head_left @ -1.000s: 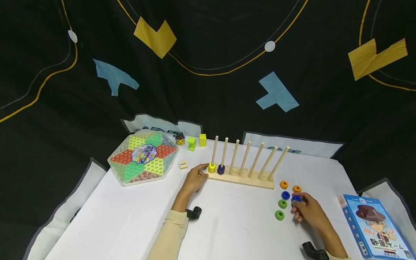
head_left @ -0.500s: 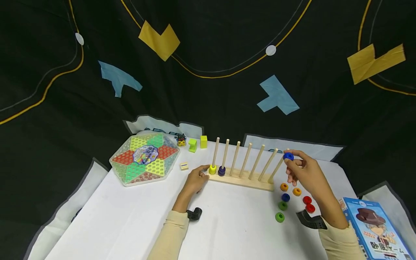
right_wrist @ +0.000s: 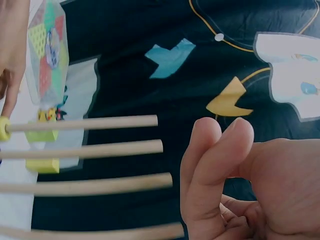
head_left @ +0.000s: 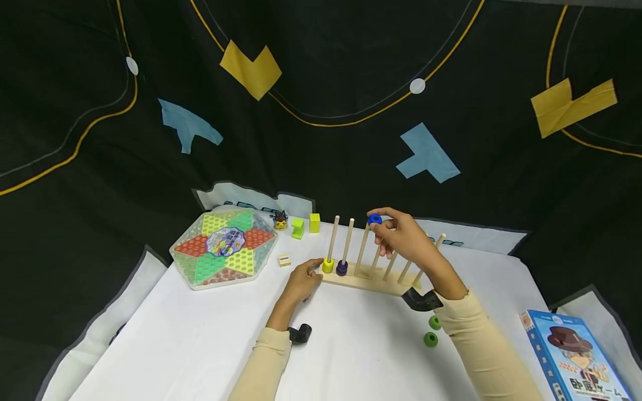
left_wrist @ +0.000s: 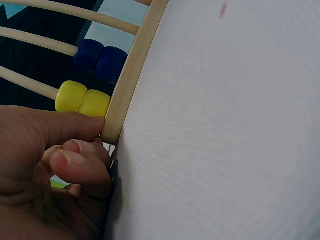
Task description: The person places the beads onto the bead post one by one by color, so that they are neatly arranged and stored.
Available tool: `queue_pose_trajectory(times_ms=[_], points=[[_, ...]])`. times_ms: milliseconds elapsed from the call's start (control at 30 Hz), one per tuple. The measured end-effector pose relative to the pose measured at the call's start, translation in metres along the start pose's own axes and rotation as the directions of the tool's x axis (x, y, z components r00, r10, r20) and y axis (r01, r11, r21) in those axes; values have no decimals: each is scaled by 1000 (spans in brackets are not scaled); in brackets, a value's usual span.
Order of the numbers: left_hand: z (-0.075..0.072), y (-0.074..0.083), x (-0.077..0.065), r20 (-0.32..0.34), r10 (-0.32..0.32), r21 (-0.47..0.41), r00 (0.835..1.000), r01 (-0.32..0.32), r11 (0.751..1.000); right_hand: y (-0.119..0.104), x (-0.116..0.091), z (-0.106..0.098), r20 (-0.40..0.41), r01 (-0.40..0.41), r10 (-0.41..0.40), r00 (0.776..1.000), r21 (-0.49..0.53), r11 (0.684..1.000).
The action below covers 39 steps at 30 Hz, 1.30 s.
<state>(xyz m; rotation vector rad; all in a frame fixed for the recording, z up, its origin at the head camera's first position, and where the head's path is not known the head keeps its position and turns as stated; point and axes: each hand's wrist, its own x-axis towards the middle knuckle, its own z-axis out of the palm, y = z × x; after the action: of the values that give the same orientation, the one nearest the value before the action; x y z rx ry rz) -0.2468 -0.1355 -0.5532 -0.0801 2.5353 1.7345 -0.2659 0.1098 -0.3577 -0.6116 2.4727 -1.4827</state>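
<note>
In the head view, the right hand (head_left: 405, 235) pinches a blue bead (head_left: 374, 219) between thumb and finger, beside the top of the third peg (head_left: 364, 248) from the left; contact with it cannot be told. The blue box (head_left: 577, 356) reads "卧底ゲーム"; its smaller print and the label on the hexagonal game board (head_left: 224, 248) are too small to read.

In the left wrist view, the left hand (left_wrist: 55, 155) grips the end of the wooden rack (left_wrist: 131, 75), beside two yellow beads (left_wrist: 82, 98).

In the right wrist view, two fingertips nearly meet near the peg ends.
</note>
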Motion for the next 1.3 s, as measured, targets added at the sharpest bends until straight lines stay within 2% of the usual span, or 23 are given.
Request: queue_pose_trajectory(times_ms=[233,533,700,900,1000,1100,1200,1300], points=[[3,-1,0,-21,6,16,1000,-6,1000,5,9,9,5,0,0,1000,-5,1000],[2,1,-1,-22,0,19,1000,0,1000,5,7,6,13,-12,12,1000,-23,1000],[1,1,-1,-19,-2,23,1000,2,1000,5,-7,-7,-14,11,-11,1000,-14,1000],[-1,2,1,-30,18,39,999,-17,999,16,-40,-37,-100,11,-8,995,26,1000],[-1,2,3,-34,15,32,999,-14,999,33,-61,-52,-183,-21,29,983,45,999],[0,0,4,-25,6,31,1000,-6,1000,61,-85,-61,-250,-85,96,963,52,995],[1,-1,4,-17,-1,35,1000,2,999,97,-107,-62,-273,-179,193,942,75,981],[2,-1,3,-12,-6,35,1000,7,999,133,-125,-56,-262,-276,293,920,100,956]])
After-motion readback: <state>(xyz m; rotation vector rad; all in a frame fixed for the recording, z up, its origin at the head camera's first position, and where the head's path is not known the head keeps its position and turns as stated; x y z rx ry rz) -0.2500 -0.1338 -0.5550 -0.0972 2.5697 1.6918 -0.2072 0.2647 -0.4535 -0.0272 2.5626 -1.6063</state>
